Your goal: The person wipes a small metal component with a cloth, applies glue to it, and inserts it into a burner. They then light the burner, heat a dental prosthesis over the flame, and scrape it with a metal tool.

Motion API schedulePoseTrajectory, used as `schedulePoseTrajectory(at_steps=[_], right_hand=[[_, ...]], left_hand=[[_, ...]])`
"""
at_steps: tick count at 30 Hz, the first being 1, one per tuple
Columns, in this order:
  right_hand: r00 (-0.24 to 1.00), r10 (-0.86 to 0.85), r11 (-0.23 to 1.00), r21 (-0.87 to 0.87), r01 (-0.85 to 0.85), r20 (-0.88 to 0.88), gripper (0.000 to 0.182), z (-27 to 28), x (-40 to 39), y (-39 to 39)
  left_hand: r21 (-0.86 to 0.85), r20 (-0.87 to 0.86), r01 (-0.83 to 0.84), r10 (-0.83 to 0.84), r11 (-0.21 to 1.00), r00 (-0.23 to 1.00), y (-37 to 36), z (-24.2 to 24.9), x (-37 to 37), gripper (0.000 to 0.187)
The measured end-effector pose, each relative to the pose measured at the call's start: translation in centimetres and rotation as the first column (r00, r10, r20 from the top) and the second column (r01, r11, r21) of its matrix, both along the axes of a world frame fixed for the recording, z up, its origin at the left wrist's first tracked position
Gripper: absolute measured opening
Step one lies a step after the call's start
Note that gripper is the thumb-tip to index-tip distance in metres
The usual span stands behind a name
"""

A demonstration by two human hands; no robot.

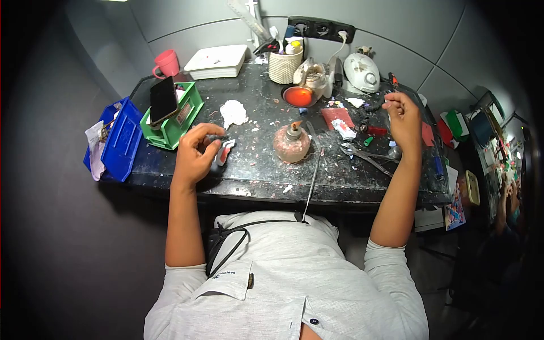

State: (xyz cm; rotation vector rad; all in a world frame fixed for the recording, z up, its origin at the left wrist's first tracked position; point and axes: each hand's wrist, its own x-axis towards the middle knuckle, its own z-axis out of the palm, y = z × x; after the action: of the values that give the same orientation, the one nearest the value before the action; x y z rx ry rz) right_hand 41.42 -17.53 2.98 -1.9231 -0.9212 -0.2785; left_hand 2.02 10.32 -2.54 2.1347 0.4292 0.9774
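My left hand [195, 154] hovers over the left part of the dark bench, fingers curved and thumb apart from the index finger, with nothing seen between them. Just right of it lies a small white piece with a red-pink band [225, 153]. My right hand [406, 118] is raised at the right side, its fingers bent together; whatever they hold, if anything, is too small to make out. Below it rest metal pliers [367, 155] and a small green piece [369, 140]. Between my hands stands a glass spirit burner [292, 144] with an orange tip at its wick.
A metal-tipped tool [313, 178] lies by the burner. Behind are a bowl of red wax [299, 96], a jaw model [313, 73], a tool cup [285, 67] and a white machine [361, 73]. A green bin [190, 110] with a phone [164, 101] and blue bin [123, 141] stand left.
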Motion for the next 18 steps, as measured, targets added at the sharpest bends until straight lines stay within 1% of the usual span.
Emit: schedulePoseTrajectory(at_steps=[1, 3, 4, 5, 7, 8, 12, 14, 17, 18], right_hand=[[1.000, -0.009, 1.000, 0.002, 0.009, -0.001, 0.014, 0.1, 0.6, -0.5], [0.995, -0.027, 0.992, 0.121, 0.038, -0.091, 0.013, 0.2, 1.5, -1.3], [0.996, -0.027, 0.986, 0.162, 0.041, -0.086, 0.013, -0.3, 2.4, -1.5], [0.996, -0.024, 0.986, 0.160, 0.038, -0.089, 0.013, -0.3, 2.4, -1.5], [0.992, -0.055, 0.985, 0.158, 0.073, -0.114, 0.014, -0.3, 2.3, -1.4], [0.993, -0.039, 0.984, 0.167, 0.057, -0.107, 0.014, -0.4, 2.4, -1.2], [0.993, -0.027, 0.991, 0.127, 0.041, -0.115, 0.014, -0.2, 1.6, -1.1], [0.993, -0.019, 0.995, 0.097, 0.030, -0.112, 0.013, -0.1, 1.0, -0.6], [0.996, 0.001, 0.999, 0.051, 0.004, -0.093, 0.013, -0.3, 1.0, -0.4], [0.996, 0.002, 0.999, 0.049, 0.003, -0.090, 0.013, -0.3, 0.8, -0.4]], left_hand=[[0.002, -0.001, 0.009, -0.009, 1.000, 1.000, -0.2, -0.1, -0.2, 0.026], [-0.093, 0.012, 0.119, -0.118, 0.989, 0.993, -0.8, 0.5, -0.8, 0.038], [-0.180, -0.061, 0.218, -0.232, 0.959, 0.971, -0.5, 0.4, -1.7, 0.056], [-0.182, -0.063, 0.214, -0.229, 0.960, 0.971, -0.8, 0.5, -2.0, 0.056], [-0.115, -0.231, 0.285, -0.305, 0.951, 0.924, -1.1, 1.1, -2.5, 0.075], [-0.137, -0.300, 0.301, -0.329, 0.944, 0.895, -1.2, 1.6, -2.8, 0.081], [-0.174, -0.298, 0.284, -0.325, 0.943, 0.897, -0.9, 1.2, -2.9, 0.081], [-0.086, -0.328, 0.272, -0.285, 0.959, 0.901, -0.8, 0.8, -2.7, 0.082], [-0.127, -0.343, 0.224, -0.255, 0.966, 0.904, -1.1, 0.9, -2.5, 0.082], [-0.107, -0.332, 0.225, -0.248, 0.968, 0.910, -1.0, 0.8, -2.5, 0.082]])
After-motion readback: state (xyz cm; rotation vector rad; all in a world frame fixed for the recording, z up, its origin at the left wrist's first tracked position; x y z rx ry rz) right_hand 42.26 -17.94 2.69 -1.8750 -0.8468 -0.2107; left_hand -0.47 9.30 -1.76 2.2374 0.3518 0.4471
